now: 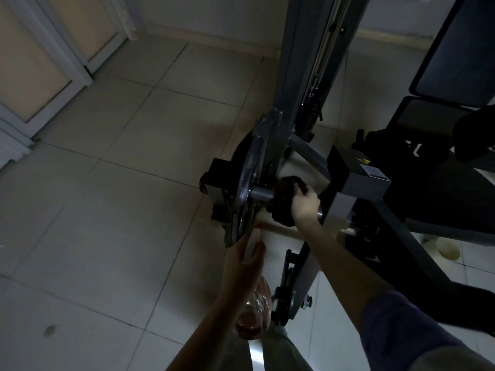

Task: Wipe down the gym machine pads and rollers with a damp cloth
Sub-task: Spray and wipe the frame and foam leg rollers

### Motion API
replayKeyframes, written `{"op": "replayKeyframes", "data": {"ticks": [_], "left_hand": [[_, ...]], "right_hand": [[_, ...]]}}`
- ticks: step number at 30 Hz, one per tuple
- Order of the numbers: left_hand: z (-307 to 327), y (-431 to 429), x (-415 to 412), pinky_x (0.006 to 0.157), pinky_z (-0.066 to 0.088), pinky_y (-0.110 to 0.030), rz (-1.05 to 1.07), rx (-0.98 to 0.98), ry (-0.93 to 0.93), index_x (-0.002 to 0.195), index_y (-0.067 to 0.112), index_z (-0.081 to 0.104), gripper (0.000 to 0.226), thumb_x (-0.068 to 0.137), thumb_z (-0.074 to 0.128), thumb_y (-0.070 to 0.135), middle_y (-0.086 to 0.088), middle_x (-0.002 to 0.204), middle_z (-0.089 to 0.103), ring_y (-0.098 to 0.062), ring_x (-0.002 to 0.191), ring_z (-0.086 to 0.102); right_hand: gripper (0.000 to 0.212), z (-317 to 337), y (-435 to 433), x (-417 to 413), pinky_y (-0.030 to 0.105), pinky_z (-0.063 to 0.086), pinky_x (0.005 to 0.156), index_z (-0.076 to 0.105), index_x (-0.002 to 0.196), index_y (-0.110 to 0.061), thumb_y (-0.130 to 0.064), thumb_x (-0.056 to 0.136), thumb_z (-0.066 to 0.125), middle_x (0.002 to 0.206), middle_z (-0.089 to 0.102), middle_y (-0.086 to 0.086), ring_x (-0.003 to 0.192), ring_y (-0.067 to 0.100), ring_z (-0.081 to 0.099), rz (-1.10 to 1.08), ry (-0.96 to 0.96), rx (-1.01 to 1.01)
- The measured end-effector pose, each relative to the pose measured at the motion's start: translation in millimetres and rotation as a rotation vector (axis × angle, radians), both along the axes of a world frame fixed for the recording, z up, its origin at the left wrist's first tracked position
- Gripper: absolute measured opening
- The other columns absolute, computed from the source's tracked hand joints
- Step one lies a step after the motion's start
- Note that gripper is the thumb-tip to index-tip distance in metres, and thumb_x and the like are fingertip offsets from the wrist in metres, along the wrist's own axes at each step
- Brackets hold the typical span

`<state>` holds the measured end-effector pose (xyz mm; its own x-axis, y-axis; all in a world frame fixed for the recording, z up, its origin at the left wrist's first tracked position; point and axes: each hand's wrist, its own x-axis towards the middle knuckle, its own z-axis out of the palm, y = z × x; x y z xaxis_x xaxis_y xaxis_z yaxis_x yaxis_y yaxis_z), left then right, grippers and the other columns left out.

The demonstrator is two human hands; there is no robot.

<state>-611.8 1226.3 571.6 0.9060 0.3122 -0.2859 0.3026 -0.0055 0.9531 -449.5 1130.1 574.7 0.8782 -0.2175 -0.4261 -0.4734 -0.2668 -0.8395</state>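
Observation:
In dim light, my right hand point(305, 203) grips a dark cloth point(285, 200) wrapped around a black roller of the grey gym machine point(292, 103), just right of a round metal disc point(247, 180). My left hand point(242, 261) holds a spray bottle point(255, 306) by its white neck. The bottle's clear body, with pinkish liquid, hangs below my wrist. A black back pad point(455, 49) and a seat pad point(423, 116) stand at the upper right.
Pale floor tiles point(120, 210) spread to the left. White-framed doors point(40, 62) line the far left wall. Grey frame bars point(401, 231) of the machine run across the floor at the right. A small pale bowl-like object point(447, 249) lies under the frame.

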Motion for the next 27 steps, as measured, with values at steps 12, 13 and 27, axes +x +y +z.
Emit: {"op": "replayKeyframes", "data": {"ticks": [12, 13, 27], "left_hand": [[-4.9, -2.2, 6.5, 0.051, 0.035, -0.032, 0.019, -0.077, 0.008, 0.076, 0.006, 0.056, 0.027, 0.096, 0.051, 0.024, -0.003, 0.059, 0.049, -0.022, 0.053, 0.043], [-4.2, -2.1, 7.5, 0.050, 0.034, -0.030, 0.018, -0.073, 0.006, 0.074, 0.009, 0.055, 0.027, 0.093, 0.051, 0.028, -0.001, 0.057, 0.048, -0.021, 0.052, 0.042], [-3.6, 2.6, 2.8, 0.048, 0.034, -0.030, 0.055, -0.052, -0.007, 0.077, 0.017, 0.058, 0.024, 0.088, 0.054, 0.038, 0.003, 0.056, 0.049, -0.022, 0.051, 0.043]], "right_hand": [[0.038, 14.3, -43.5, -9.0, 0.022, 0.035, 0.086, 0.052, 0.129, -0.001, -0.023, 0.100, 0.042, 0.125, 0.057, 0.019, 0.116, 0.030, 0.052, -0.078, -0.110, -0.155], [0.038, 24.1, -39.0, -6.2, 0.015, 0.033, 0.084, 0.050, 0.132, -0.003, -0.023, 0.101, 0.042, 0.124, 0.057, 0.014, 0.116, 0.025, 0.052, -0.018, -0.186, -0.102], [0.036, 22.2, 32.7, 12.1, 0.033, 0.045, 0.071, 0.058, 0.114, -0.010, -0.036, 0.100, 0.036, 0.101, 0.065, 0.011, 0.093, 0.031, 0.063, 0.731, -0.198, -0.881]]}}
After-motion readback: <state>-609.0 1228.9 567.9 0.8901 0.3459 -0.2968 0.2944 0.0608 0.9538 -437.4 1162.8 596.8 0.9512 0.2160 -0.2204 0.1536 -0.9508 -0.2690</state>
